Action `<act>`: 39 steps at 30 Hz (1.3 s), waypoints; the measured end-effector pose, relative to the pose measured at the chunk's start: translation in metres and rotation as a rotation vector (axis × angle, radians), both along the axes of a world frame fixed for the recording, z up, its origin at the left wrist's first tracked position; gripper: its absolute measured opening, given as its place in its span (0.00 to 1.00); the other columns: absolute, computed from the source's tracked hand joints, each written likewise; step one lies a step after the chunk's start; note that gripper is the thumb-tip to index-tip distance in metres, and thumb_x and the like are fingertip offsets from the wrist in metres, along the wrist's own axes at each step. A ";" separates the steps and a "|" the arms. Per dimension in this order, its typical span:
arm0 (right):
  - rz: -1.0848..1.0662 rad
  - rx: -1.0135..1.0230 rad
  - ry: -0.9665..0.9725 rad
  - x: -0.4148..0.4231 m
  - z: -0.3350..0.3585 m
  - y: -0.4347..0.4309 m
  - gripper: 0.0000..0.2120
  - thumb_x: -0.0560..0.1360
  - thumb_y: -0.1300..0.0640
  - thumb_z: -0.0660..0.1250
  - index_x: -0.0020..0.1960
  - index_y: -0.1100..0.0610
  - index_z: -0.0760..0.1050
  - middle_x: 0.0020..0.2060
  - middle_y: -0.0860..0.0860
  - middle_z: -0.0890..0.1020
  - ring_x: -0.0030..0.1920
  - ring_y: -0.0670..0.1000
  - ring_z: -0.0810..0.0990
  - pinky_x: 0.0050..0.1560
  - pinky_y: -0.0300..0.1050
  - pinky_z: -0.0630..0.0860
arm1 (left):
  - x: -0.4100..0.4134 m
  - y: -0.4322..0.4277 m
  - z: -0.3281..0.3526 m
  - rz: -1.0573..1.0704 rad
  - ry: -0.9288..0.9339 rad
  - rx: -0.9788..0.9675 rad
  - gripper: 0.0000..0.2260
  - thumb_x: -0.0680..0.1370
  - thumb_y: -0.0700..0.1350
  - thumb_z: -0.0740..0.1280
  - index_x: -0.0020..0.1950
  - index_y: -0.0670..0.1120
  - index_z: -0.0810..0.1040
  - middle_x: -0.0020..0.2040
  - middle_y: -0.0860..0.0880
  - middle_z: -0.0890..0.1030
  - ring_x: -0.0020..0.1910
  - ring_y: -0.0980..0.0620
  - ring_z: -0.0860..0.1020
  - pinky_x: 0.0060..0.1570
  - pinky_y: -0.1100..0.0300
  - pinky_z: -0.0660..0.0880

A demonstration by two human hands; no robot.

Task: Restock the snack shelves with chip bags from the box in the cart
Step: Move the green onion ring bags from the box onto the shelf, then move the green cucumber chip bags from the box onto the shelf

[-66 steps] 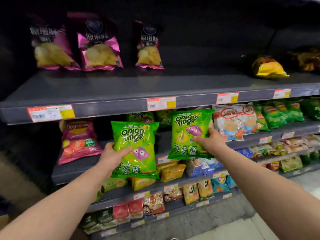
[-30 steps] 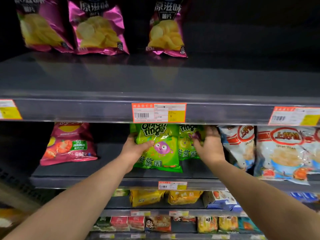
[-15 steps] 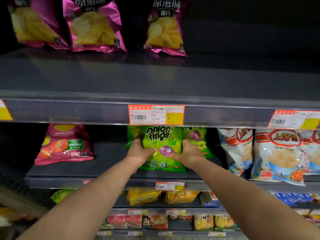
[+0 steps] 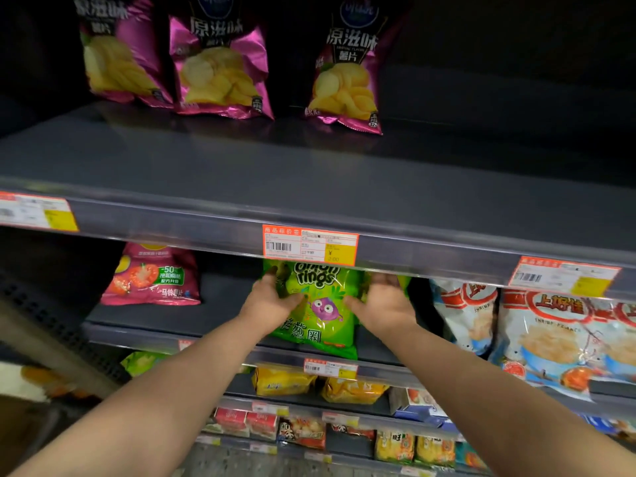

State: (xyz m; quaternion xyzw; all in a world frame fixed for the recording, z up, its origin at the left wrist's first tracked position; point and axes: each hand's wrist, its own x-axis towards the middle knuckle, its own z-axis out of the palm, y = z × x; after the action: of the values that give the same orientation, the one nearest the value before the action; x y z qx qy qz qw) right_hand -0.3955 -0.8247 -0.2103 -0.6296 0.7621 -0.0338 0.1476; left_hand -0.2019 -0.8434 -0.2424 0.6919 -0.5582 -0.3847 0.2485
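Observation:
A green onion rings bag (image 4: 321,316) stands upright on the second shelf (image 4: 144,318), just under the price tag of the shelf above. My left hand (image 4: 273,301) grips its left edge, thumb across the front. On the bag's right edge sits my right hand (image 4: 385,304), thumb on the front and fingers reaching behind. A second green bag (image 4: 404,284) peeks out behind my right hand. The cart and the box are out of view.
A pink tomato chip bag (image 4: 151,277) sits left on the same shelf, with white shrimp cracker bags (image 4: 550,339) to the right. Three magenta chip bags (image 4: 220,67) stand at the back of the upper shelf (image 4: 309,173). Lower shelves hold yellow bags (image 4: 282,382) and small packs.
Both hands carried two green bags in from the front and pushed them under the upper shelf. One bag now stands behind, and both hands hold the front bag.

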 end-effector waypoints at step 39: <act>1.455 -0.200 0.226 0.498 0.021 0.359 0.33 0.75 0.40 0.58 0.75 0.51 0.54 0.76 0.54 0.57 0.76 0.58 0.52 0.72 0.64 0.50 | 0.434 0.547 0.048 0.514 -0.958 0.242 0.38 0.74 0.67 0.57 0.77 0.50 0.50 0.78 0.46 0.54 0.77 0.41 0.48 0.72 0.41 0.52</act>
State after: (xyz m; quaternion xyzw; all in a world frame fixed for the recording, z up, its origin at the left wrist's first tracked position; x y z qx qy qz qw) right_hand 0.1027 -0.4657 -0.1898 -0.9853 0.1564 0.0684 -0.0047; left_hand 0.2324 -0.2967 -0.1943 0.9269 -0.3739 -0.0157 -0.0284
